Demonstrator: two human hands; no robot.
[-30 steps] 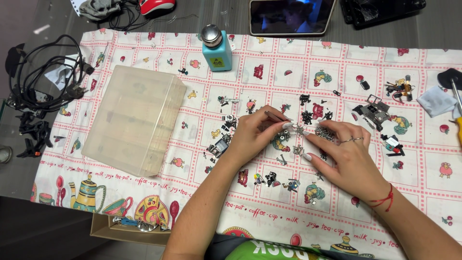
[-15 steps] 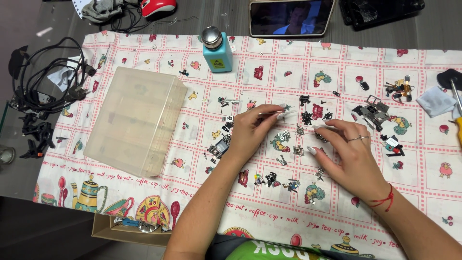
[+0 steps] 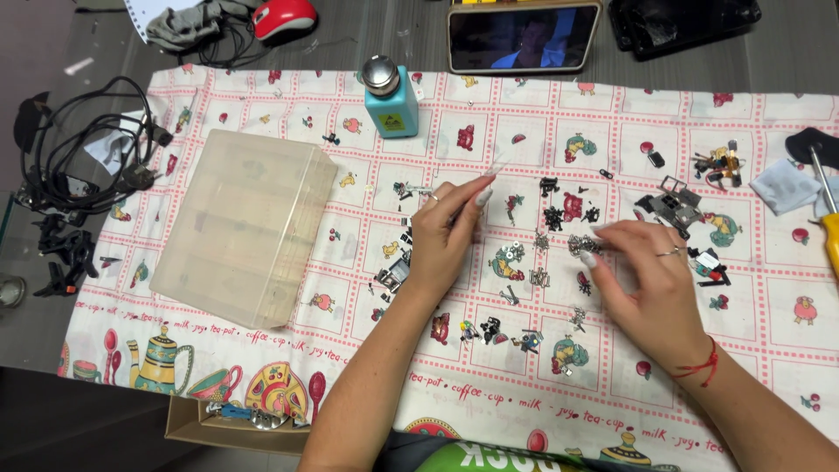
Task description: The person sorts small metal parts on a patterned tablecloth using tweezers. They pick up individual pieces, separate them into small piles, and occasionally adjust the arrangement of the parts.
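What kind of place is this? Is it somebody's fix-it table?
Probably a home repair or hobby table. Tiny metal parts lie scattered on a patterned tablecloth, with a clear plastic box, a yellow-handled screwdriver and tangled cables nearby.

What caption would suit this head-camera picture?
Two hands, left hand and right hand, pick among small metal parts on a patterned tablecloth.

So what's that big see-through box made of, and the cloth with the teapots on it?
The box looks like frosted plastic: milky, stiff, and the cloth's pattern shows faintly through it. The tablecloth could be woven fabric or wipe-clean vinyl; it lies flat with printed pictures and shows little shine, so its look leaves that open.
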